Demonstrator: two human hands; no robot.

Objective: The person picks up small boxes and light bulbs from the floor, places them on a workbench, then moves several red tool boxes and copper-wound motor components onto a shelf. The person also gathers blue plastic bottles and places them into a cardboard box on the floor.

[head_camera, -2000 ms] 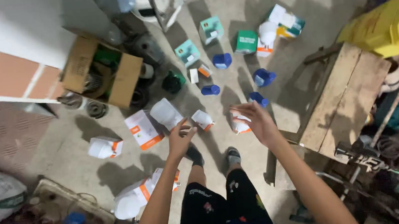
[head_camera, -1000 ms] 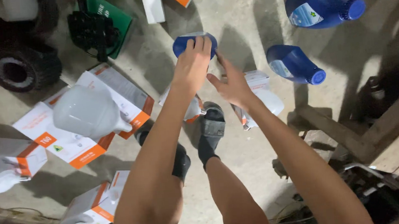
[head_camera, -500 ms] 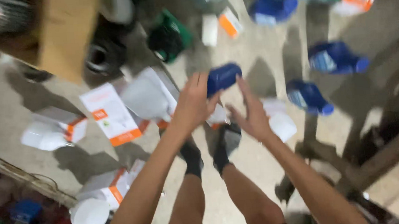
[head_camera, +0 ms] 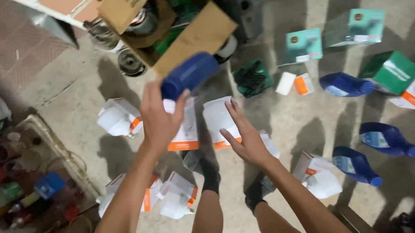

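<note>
My left hand (head_camera: 159, 120) grips a dark blue plastic bottle (head_camera: 190, 75), lifted above the concrete floor and tilted toward the open cardboard box (head_camera: 196, 32). My right hand (head_camera: 245, 138) hovers just to its right, fingers spread, palm up, holding nothing. Below both hands lie white bulb-shaped items in white-and-orange cartons (head_camera: 220, 120). My dark-socked feet (head_camera: 210, 172) stand on the floor beneath.
Three more blue bottles (head_camera: 344, 83) (head_camera: 387, 139) (head_camera: 354, 165) lie at right, with teal and green boxes (head_camera: 304, 45) (head_camera: 392, 72) behind them. White bulbs in cartons (head_camera: 115, 119) (head_camera: 177, 201) (head_camera: 319, 177) are scattered around. A crate of small bottles (head_camera: 37, 191) sits at left.
My left hand has lifted the blue bottle off the floor and carried it up toward the cardboard box. My right hand has let go and opened. The view has pulled back.
</note>
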